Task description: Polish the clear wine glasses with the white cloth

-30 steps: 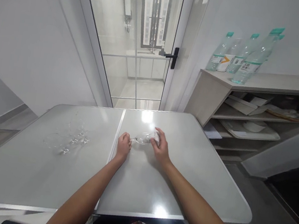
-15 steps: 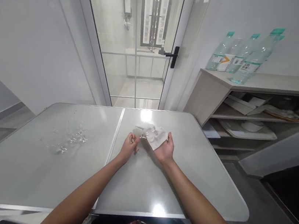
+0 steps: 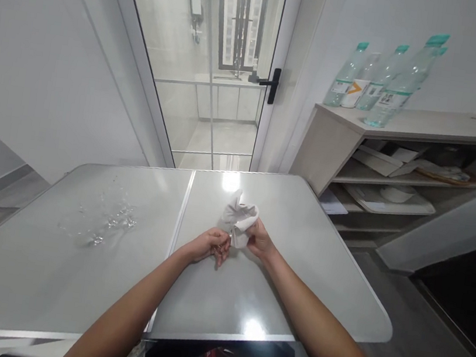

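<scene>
My right hand (image 3: 261,240) is closed on a white cloth (image 3: 241,220), which is folded and bunched, with one end sticking up above the table. At the cloth's lower left edge, my left hand (image 3: 212,244) has its thumb and forefinger pinched together. A small shiny piece shows at those fingertips, partly covered by the cloth and too small to name. Farther left on the table lies a loose, tangled heap of clear, glittering strands (image 3: 114,223).
The pale table (image 3: 293,292) has a metal seam (image 3: 181,212) across it. To the right stands a shelf unit (image 3: 331,144) with several clear bottles (image 3: 389,99) on top and papers and trays inside. Behind is a glass door with a black handle (image 3: 274,86).
The cloth, earlier spread over my right palm with a shiny piece on it, is now folded over and gripped by my right fingers. Both hands have come slightly nearer to me.
</scene>
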{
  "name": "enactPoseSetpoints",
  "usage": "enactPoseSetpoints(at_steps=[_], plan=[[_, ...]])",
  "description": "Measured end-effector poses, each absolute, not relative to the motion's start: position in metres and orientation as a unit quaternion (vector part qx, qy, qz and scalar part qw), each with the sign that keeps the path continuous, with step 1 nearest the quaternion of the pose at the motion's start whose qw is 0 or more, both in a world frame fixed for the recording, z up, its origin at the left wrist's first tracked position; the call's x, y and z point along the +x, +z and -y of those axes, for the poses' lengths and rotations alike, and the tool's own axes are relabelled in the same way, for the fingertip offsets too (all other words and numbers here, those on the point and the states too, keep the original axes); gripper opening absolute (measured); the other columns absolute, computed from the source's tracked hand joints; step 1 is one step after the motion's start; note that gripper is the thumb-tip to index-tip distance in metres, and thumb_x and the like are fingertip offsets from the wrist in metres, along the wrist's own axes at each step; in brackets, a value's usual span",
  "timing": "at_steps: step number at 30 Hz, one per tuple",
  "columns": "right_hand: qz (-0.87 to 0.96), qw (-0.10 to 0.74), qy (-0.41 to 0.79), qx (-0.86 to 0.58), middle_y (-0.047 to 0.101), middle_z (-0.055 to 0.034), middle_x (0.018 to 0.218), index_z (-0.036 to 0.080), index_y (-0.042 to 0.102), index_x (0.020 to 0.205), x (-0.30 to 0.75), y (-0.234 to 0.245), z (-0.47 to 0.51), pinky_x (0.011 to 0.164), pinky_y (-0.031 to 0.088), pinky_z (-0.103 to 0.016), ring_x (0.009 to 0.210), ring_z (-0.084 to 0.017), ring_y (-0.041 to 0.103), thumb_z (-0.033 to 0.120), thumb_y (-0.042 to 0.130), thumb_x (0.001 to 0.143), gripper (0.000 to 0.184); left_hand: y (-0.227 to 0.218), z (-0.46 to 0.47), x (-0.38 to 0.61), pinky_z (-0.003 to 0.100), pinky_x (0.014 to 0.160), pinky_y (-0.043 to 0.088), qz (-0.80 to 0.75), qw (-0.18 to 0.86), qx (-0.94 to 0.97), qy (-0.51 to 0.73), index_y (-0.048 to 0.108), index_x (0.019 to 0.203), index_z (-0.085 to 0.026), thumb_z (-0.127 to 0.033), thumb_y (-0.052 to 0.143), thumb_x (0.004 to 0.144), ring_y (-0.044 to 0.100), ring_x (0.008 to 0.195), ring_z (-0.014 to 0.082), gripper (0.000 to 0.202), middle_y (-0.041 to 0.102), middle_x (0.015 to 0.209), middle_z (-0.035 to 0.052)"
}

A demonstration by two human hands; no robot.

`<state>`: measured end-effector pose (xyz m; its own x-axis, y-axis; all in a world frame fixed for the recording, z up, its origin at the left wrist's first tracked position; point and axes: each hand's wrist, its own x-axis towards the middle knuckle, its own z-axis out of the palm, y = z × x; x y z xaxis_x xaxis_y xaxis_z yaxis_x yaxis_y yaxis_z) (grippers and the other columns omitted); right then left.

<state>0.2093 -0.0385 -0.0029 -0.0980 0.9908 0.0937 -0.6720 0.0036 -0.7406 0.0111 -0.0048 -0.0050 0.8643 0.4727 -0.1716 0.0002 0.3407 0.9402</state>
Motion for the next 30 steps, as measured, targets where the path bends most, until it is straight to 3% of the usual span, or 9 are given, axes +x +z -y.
enactPoseSetpoints(at_steps=[4,10,12,15,18,20,24,26,30], plan=[[0.334,0.621,0.667,-0.239,0.075,-0.0007,0.084,0.022,0.072,0.099,0.21,-0.003,0.038,0.061,0.053,-0.026,0.07,-0.019,0.066,0.021,0.091,0.048,0.054,-0.006,0.007,0.011,0.029,0.052,0.052,-0.242,0.713,0.636,0.171,0.056,0.074,-0.016,-0.058,0.059,0.094,0.061,0.053,0.0162,0.046,0.061,0.065,0.0042],[0.294,0.714,0.56,-0.3,0.074,0.0006,0.085,0.022,0.071,0.093,0.191,-0.001,0.03,0.063,0.053,-0.023,0.071,-0.015,0.065,0.024,0.091,0.061,0.038,-0.004,0.009,0.018,0.029,0.068,0.047,-0.346,0.353,0.791,0.361,0.059,0.073,-0.019,-0.045,0.057,0.095,0.06,0.068,0.0177,0.034,0.062,0.071,0.0045],[0.281,0.718,0.564,-0.296,0.075,0.0009,0.085,0.022,0.071,0.095,0.189,-0.005,0.029,0.065,0.054,-0.023,0.072,-0.015,0.066,0.024,0.091,0.061,0.039,-0.004,0.01,0.019,0.028,0.065,0.046,-0.35,0.381,0.779,0.355,0.059,0.069,-0.019,-0.047,0.058,0.093,0.059,0.067,0.0176,0.037,0.061,0.071,0.0055],[0.301,0.658,0.638,-0.264,0.075,-0.0008,0.081,0.021,0.072,0.094,0.193,-0.014,0.033,0.06,0.056,-0.027,0.065,-0.017,0.067,0.03,0.091,0.06,0.04,-0.004,0.012,0.02,0.026,0.048,0.039,-0.326,0.6,0.681,0.263,0.054,0.065,-0.019,-0.056,0.057,0.091,0.051,0.051,0.0143,0.046,0.053,0.059,0.0019],[0.321,0.603,0.685,-0.253,0.076,-0.004,0.076,0.018,0.072,0.091,0.195,-0.019,0.036,0.054,0.056,-0.032,0.059,-0.021,0.067,0.037,0.091,0.057,0.043,-0.003,0.014,0.02,0.024,0.04,0.035,-0.289,0.756,0.556,0.191,0.053,0.071,-0.019,-0.056,0.069,0.081,0.053,0.05,0.015,0.041,0.05,0.059,-0.0003],[0.317,0.621,0.668,-0.259,0.076,-0.0039,0.078,0.019,0.071,0.091,0.192,-0.018,0.035,0.057,0.057,-0.032,0.063,-0.021,0.069,0.035,0.092,0.056,0.044,-0.003,0.014,0.019,0.024,0.041,0.037,-0.296,0.745,0.56,0.208,0.054,0.07,-0.018,-0.053,0.069,0.081,0.053,0.049,0.0148,0.039,0.051,0.058,0.0],[0.285,0.709,0.581,-0.282,0.075,0.0002,0.082,0.02,0.07,0.091,0.183,-0.011,0.029,0.064,0.055,-0.024,0.07,-0.015,0.067,0.026,0.092,0.06,0.039,-0.004,0.012,0.022,0.026,0.054,0.045,-0.356,0.52,0.69,0.356,0.059,0.065,-0.017,-0.044,0.066,0.086,0.057,0.057,0.0153,0.035,0.058,0.063,0.0047],[0.278,0.718,0.57,-0.287,0.074,0.0017,0.081,0.021,0.07,0.091,0.182,-0.009,0.029,0.064,0.054,-0.022,0.07,-0.014,0.066,0.023,0.092,0.059,0.038,-0.006,0.012,0.023,0.027,0.059,0.048,-0.36,0.47,0.711,0.38,0.062,0.067,-0.018,-0.041,0.069,0.084,0.06,0.064,0.0168,0.03,0.062,0.069,0.0061],[0.278,0.665,0.631,-0.285,0.074,-0.0007,0.08,0.02,0.07,0.089,0.188,-0.008,0.033,0.061,0.056,-0.026,0.068,-0.018,0.067,0.031,0.09,0.058,0.038,-0.007,0.012,0.023,0.024,0.044,0.043,-0.313,0.685,0.602,0.266,0.057,0.071,-0.017,-0.054,0.066,0.087,0.053,0.048,0.0132,0.041,0.052,0.057,0.0005]])
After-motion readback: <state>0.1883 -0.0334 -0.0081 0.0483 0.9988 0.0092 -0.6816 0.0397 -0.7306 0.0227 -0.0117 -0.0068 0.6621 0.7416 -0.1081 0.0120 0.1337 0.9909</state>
